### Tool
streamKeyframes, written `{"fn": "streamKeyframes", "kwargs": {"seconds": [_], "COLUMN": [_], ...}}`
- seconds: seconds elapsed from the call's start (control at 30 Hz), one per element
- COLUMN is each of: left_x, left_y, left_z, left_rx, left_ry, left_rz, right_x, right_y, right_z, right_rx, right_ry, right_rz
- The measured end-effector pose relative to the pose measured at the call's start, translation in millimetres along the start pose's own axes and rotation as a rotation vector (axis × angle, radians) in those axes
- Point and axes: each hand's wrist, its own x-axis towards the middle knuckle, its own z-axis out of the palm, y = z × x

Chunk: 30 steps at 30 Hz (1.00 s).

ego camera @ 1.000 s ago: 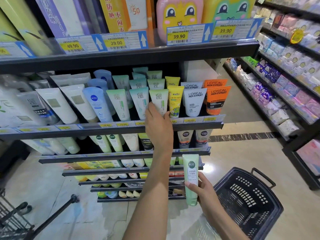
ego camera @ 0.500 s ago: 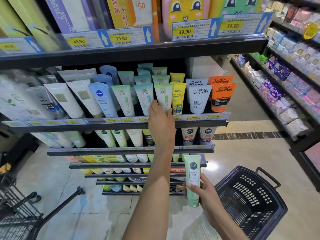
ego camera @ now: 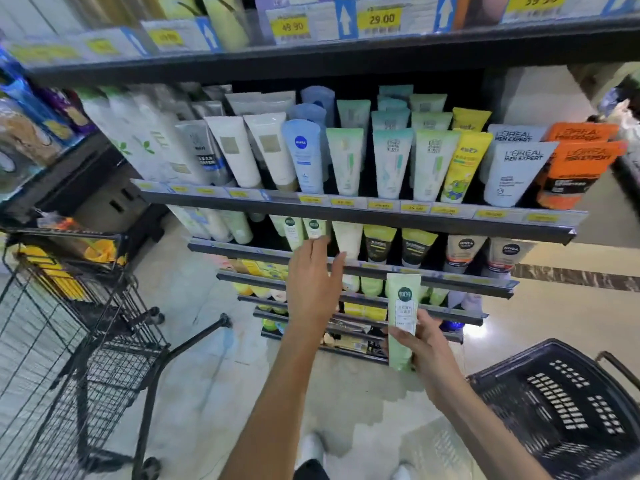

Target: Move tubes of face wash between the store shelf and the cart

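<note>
My right hand [ego camera: 420, 344] grips a pale green face wash tube [ego camera: 401, 317] upright, low in front of the shelves. My left hand [ego camera: 313, 282] is spread with straight fingers and holds nothing; its fingertips reach up to two matching green tubes [ego camera: 304, 230] on the second shelf [ego camera: 433, 277]. The shelf above [ego camera: 346, 211] carries a row of hanging tubes in white, blue, green, yellow and orange. A black wire cart [ego camera: 69, 341] stands at the left.
A black plastic basket [ego camera: 561, 403] sits at the lower right, nothing visible inside. The wire cart's upper tier holds yellow boxes [ego camera: 59, 275]. Lower shelves step outward toward the floor. Price tags line each shelf edge. Another aisle rack shows at far right.
My left hand dropped from the green tubes on the upper shelf to the second shelf and spread its fingers. The view swung left, bringing the wire cart in. The right hand keeps its tube.
</note>
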Motion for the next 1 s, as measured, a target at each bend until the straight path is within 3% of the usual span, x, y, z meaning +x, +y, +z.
{"fn": "streamKeyframes", "kwargs": {"seconds": [0.27,0.47,0.73,1.0], "left_x": [-27.3,12.1,83.8,102.3], "left_y": [-173.9,-273.0,-337.7,-372.5], "left_z": [-33.1,-37.2,-19.8,9.3], "left_rx": [0.092,0.108,0.138,0.14], "left_ry": [-0.19,-0.357,-0.414,-0.439], "left_rz": [-0.06,-0.011,0.086,0.141], "right_x": [29.6,60.1,117.0,173.5], "right_y": [17.8,39.9,47.5,44.5], "right_z": [109.3,203.2,294.5,332.4], "right_rx": [-0.14,-0.236,-0.374,-0.479], "right_ry": [0.015,0.146,0.357,0.448], "right_rz": [-0.035,-0.058,-0.116,-0.229]}}
